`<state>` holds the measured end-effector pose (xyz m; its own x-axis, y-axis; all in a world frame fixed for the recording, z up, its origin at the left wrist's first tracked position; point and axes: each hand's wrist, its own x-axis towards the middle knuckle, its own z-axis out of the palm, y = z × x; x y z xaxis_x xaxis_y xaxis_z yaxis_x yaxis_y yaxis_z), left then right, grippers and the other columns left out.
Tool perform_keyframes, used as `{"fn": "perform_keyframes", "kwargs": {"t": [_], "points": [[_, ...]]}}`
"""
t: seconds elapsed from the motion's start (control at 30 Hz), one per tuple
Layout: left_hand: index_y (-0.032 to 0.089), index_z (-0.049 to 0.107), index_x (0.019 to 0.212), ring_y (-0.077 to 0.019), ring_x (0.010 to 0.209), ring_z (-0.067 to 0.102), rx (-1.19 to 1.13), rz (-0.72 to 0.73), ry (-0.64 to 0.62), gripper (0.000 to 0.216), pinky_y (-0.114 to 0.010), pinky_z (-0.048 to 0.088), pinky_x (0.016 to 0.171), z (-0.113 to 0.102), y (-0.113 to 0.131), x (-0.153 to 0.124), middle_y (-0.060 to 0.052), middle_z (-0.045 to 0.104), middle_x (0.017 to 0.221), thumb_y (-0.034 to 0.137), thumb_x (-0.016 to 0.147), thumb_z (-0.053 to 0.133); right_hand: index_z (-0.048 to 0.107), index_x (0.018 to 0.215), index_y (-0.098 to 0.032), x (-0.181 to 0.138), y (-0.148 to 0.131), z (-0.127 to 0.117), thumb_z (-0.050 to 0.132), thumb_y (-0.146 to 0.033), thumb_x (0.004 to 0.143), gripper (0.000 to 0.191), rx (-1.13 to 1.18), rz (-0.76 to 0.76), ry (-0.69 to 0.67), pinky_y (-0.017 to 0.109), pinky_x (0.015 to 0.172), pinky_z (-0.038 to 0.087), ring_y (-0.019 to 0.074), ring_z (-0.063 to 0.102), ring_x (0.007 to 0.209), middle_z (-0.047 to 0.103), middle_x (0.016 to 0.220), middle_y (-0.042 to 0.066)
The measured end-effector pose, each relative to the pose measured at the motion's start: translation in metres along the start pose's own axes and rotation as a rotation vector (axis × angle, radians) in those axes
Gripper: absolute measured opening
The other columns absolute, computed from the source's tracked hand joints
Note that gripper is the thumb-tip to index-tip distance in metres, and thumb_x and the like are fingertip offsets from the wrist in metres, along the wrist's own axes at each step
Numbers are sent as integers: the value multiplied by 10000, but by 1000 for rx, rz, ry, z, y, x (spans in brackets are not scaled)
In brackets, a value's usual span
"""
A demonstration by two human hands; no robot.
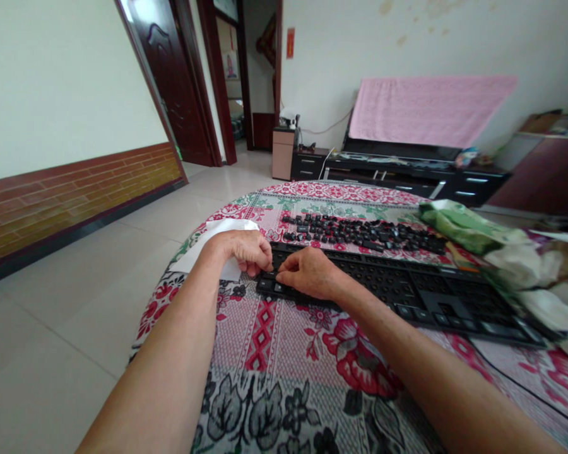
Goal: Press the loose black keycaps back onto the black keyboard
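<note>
A black computer keyboard [383, 277] lies across the table, with most of its key positions bare of caps. A few keycaps [271, 286] sit at its near left corner. My left hand [252, 251] is at the keyboard's left end, its fingers curled and pinched down at the keys. Just right of it, my right hand [307, 272] rests over the keyboard with thumb and fingers drawn together. Whatever is between the fingertips of either hand is too small or hidden to make out. Behind the keyboard lie many loose black keycaps [360, 232] in a long spread.
White paper [230, 226] lies under and beside my left wrist. A green and white crumpled bag [473, 230] covers the table's right side. A black cable [515, 384] runs to the right over the flowered tablecloth [284, 353]. A low cabinet [407, 180] stands beyond the table.
</note>
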<state>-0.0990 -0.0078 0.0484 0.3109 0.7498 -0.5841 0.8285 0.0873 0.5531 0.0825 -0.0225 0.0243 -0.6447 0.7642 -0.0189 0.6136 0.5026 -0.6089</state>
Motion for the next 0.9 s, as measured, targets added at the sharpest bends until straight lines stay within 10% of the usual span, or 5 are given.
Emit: {"fn": "perform_keyframes", "kwargs": {"t": [0.9], "points": [[184,584,792,-132,593,554,-47,25,-15,353,-287,420,600,0,-8,3,-5,588,594,472,588,590,677,657,-132,4,2,-9,481,-368,682,308,39,3,-96,216,401,285,68,393,444,512,506,1]]}}
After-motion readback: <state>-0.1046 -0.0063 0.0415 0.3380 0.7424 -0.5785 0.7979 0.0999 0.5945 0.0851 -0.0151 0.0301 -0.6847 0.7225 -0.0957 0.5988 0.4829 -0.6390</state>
